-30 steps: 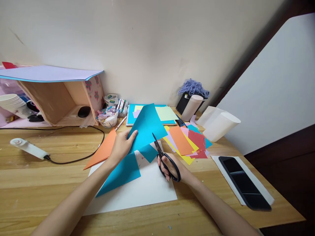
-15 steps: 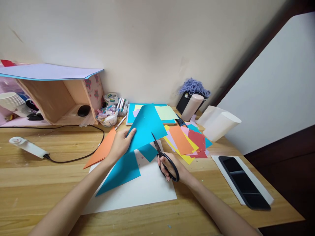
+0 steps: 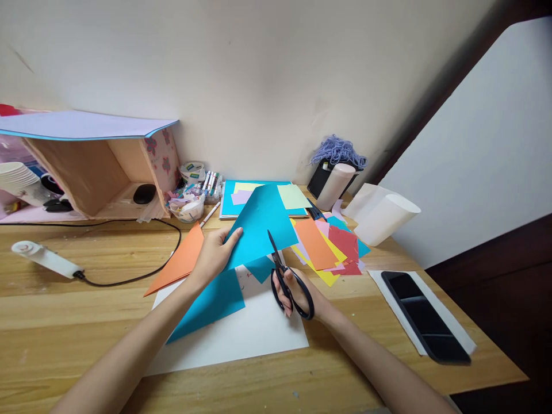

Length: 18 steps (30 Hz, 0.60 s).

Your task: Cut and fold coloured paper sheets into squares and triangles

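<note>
A sheet of blue paper [image 3: 267, 221] is pinched at its left edge by my left hand [image 3: 218, 253], thumb on top. My right hand [image 3: 297, 293] has its fingers through the handles of black scissors [image 3: 278, 261]. The blades point up and away at the sheet's lower edge, with the upper blade lying over the paper. Beneath, another blue piece [image 3: 215, 305] and a smaller blue scrap [image 3: 261, 269] lie on a white sheet [image 3: 267, 333].
Orange paper [image 3: 179, 259] lies at the left, coloured scraps [image 3: 317, 247] at the right. A phone [image 3: 425, 316] rests near the right edge. Behind stand a box [image 3: 164, 155], a marker set [image 3: 211, 183] and a black holder [image 3: 319, 178]. A cable [image 3: 129, 283] crosses the left.
The blue sheet and my left hand have shifted slightly right. The scissors' handles have spread wider apart. The whole view has moved a little.
</note>
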Motion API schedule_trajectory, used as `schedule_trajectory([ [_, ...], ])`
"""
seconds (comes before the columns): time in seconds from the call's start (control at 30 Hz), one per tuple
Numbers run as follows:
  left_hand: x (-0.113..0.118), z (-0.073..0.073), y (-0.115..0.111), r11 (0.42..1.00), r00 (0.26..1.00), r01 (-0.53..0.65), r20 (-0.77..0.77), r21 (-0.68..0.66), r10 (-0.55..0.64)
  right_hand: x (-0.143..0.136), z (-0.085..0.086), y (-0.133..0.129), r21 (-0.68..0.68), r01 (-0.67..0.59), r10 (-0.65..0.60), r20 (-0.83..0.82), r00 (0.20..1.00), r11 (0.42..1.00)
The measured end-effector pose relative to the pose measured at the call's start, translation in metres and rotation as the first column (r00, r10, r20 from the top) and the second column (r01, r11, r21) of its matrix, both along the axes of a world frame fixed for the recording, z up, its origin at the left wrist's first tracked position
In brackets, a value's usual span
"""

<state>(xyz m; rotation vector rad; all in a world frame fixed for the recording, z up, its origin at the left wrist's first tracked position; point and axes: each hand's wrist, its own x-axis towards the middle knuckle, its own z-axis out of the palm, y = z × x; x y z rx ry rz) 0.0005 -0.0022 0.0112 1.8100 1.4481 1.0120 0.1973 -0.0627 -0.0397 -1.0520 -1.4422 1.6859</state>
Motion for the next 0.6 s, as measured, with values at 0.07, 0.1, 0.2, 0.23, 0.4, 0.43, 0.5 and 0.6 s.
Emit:
schedule_trajectory([
  [0.07,-0.0003,-0.0006,0.0005,1.000,1.000,0.003,0.011,-0.009,-0.003,-0.0009,-0.0003,-0.0001,-0.003,0.014,-0.014,0.008,1.000,1.000],
  [0.1,-0.0005,-0.0011,0.0008,1.000,1.000,0.004,0.017,-0.016,-0.004,-0.0015,-0.0002,-0.0003,-0.008,0.020,-0.020,0.011,1.000,1.000],
  [0.2,-0.0011,-0.0021,0.0019,0.999,1.000,0.003,0.030,-0.039,-0.001,-0.0035,0.0009,-0.0007,-0.035,0.045,-0.044,0.014,0.999,0.998],
  [0.23,-0.0012,-0.0022,0.0022,0.999,0.999,0.003,0.033,-0.048,-0.001,-0.0043,0.0015,-0.0008,-0.052,0.055,-0.055,0.015,0.998,0.997],
  [0.4,-0.0011,-0.0011,0.0025,0.997,0.999,0.007,0.053,-0.077,-0.003,-0.0065,0.0023,-0.0011,-0.099,0.081,-0.078,0.030,0.996,0.992],
  [0.43,-0.0010,-0.0008,0.0023,0.997,0.998,0.007,0.057,-0.076,-0.002,-0.0065,0.0016,-0.0011,-0.089,0.072,-0.069,0.031,0.997,0.993],
  [0.5,-0.0009,-0.0007,0.0020,0.997,0.998,0.007,0.062,-0.079,-0.002,-0.0059,-0.0009,-0.0010,-0.062,0.042,-0.041,0.018,0.999,0.997],
  [0.6,-0.0011,-0.0015,0.0016,0.994,0.997,0.044,0.075,-0.101,-0.036,-0.0048,-0.0068,-0.0008,-0.033,-0.006,0.005,-0.021,1.000,0.999],
])
